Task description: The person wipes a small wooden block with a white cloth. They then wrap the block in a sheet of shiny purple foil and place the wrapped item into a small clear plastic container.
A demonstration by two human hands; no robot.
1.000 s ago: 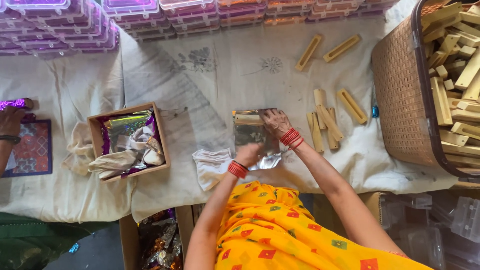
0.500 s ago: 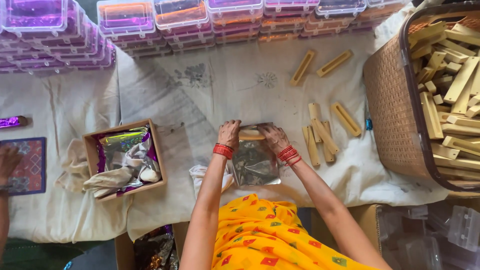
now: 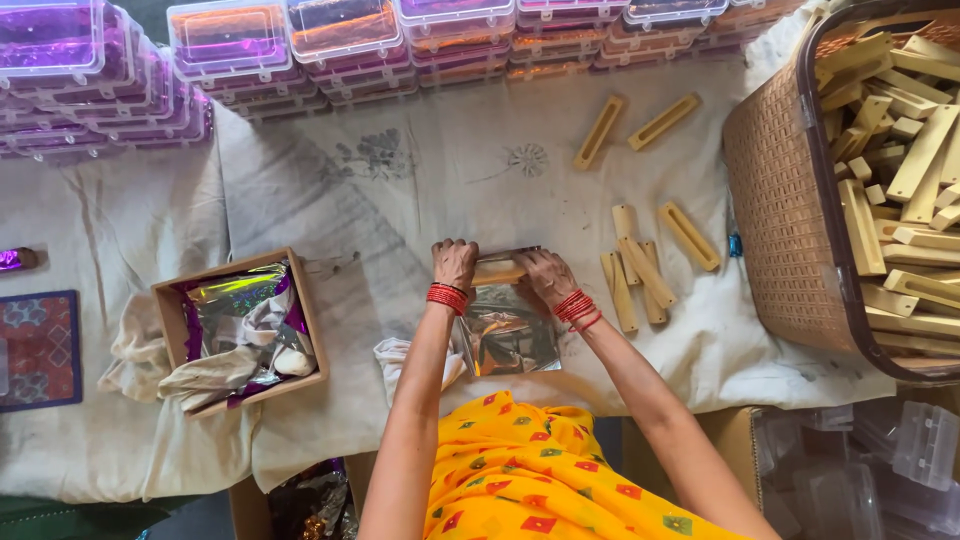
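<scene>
Both hands are working one piece here. The left hand [image 3: 455, 263] and right hand [image 3: 545, 275] are curled over the two ends of a short pale wooden block [image 3: 498, 271], fingers folded down on it, and the block sits at the far edge of a shiny silver foil sheet [image 3: 508, 335] spread flat on the white cloth-covered counter [image 3: 400, 200]. So the block is directly between the hands, pinned at both ends, with the foil trailing back toward the person's lap. Looks to me like holding both ends keeps the foil tight against the wood.

The supply is all within arm's reach, which makes sense: a loose bunch of slotted wooden sticks [image 3: 640, 275] lies just right of the right hand, two more sticks [image 3: 630, 125] sit farther up, and a big woven brown basket [image 3: 780, 210] packed with the same pieces takes up the right edge. On the left there's an open cardboard box [image 3: 305, 320] with crumpled purple and silver foil in it. Along the far side runs a row of clear plastic lidded boxes [image 3: 340, 40] with purple and orange stuff inside.
</scene>
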